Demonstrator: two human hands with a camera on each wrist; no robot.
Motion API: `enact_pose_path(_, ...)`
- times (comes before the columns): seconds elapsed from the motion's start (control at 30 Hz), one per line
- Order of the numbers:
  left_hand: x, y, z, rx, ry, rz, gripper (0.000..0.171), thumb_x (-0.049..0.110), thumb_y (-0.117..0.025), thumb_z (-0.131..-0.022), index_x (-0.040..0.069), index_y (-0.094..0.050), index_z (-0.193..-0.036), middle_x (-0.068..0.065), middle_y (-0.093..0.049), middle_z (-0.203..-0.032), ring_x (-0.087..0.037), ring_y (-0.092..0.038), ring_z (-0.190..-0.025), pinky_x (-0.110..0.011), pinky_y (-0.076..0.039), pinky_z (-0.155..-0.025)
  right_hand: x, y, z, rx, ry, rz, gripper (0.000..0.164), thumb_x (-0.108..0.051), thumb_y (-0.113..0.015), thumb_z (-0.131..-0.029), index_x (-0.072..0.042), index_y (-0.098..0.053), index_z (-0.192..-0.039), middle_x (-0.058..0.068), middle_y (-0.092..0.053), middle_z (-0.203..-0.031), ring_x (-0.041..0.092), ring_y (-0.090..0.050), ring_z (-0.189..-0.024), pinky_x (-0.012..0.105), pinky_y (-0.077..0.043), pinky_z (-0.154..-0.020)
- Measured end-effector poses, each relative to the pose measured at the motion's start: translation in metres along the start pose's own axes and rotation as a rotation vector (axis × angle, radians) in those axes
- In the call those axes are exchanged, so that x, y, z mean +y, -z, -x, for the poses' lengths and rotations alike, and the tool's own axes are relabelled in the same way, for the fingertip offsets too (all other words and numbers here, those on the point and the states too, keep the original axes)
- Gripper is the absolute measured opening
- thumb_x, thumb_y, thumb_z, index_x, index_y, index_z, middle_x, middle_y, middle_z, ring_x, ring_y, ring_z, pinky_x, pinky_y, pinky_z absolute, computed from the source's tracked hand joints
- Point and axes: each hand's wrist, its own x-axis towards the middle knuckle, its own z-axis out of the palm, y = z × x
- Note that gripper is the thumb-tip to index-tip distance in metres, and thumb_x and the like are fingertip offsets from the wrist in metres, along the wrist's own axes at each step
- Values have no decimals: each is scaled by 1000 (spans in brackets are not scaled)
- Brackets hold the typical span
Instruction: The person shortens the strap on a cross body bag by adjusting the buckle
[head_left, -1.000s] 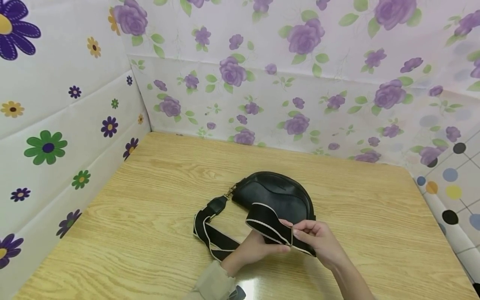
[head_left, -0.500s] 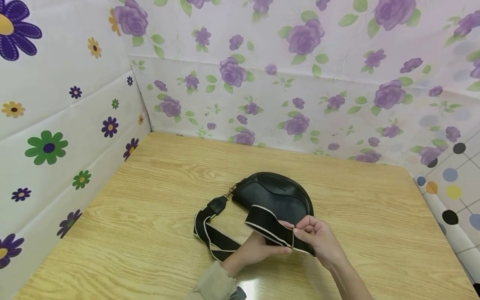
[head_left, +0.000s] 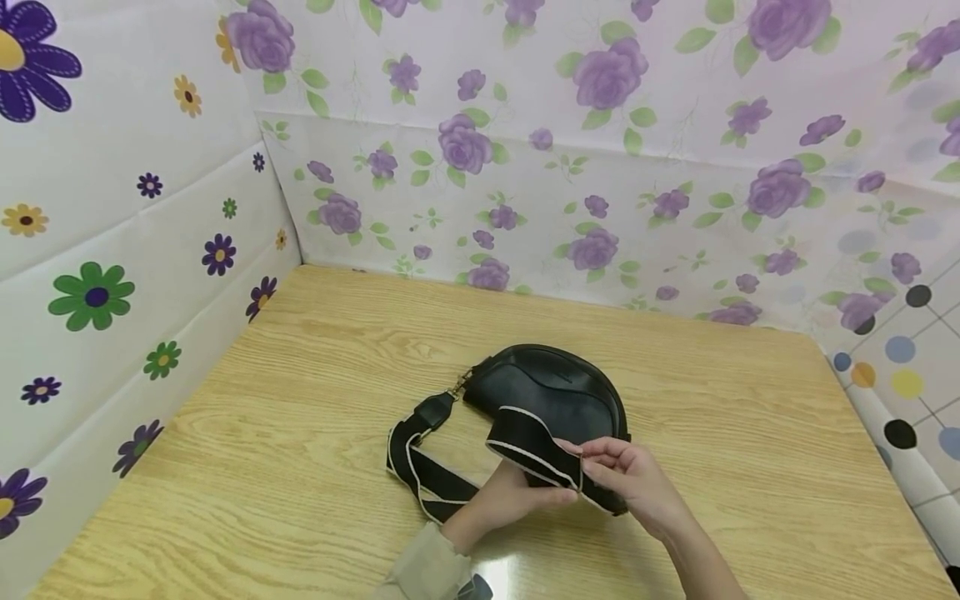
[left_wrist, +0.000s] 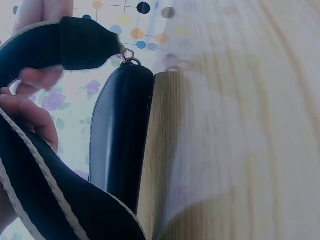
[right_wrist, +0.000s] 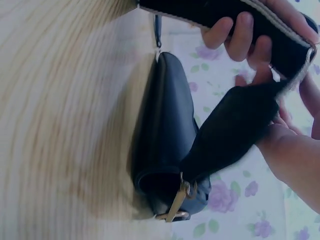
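Observation:
A black half-moon bag [head_left: 540, 383] lies on the wooden table, its wide black webbing strap [head_left: 521, 433] edged in white. My left hand [head_left: 510, 500] grips a raised loop of this strap in front of the bag, fingers wrapped under the webbing. Just right of it, my right hand [head_left: 637, 483] pinches the strap beside a thin metal slider [head_left: 581, 473]. In the right wrist view, a leather end tab [right_wrist: 235, 125] hangs by the right hand, joined to the bag by a gold clasp [right_wrist: 175, 202]. Part of the left hand is hidden behind the strap.
The rest of the strap [head_left: 435, 479] lies in a fold left of the hands, clipped to the bag's left end by a metal hook [head_left: 460, 385]. Flowered sheets [head_left: 465, 200] stand behind and left of the table [head_left: 315, 400]; a dotted sheet is at the right.
Both hands and the strap between them have shifted very slightly left. The grip of each hand looks the same, and the bag stays in place.

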Motion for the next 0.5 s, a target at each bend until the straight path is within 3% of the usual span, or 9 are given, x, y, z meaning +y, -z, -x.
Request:
enact_pose_path(0.13,-3,1,0,1,-6,28,43,1,-67,-78,1,-51,-118,-19,-53,-117,-13,-54,-99,-30,-44,-85,2,3,0,-86,-10,118,24,-11,-47,-93,12,-53,-89,-8,-53,-79,4,-48,-73,19,-42,-64)
enact_pose_path(0.27,-2,2,0,17,-12,26,43,1,-67,-78,1,-51,-118,-23,-50,-118,-15,-53,-101,-30,-43,-86,6,6,-1,-159,-8,174,31,-16,-37,-98,5,-45,-77,-3,-38,-69,6,-38,-64,24,-34,-54)
enact_pose_path(0.5,14,2,0,12,-10,16,43,-6,-65,-77,-6,-49,-117,-27,-48,-119,-9,-53,-98,-28,-44,-84,10,11,0,-166,37,168,24,-13,-38,-97,3,-53,-88,-4,-46,-75,6,-42,-71,25,-36,-59)
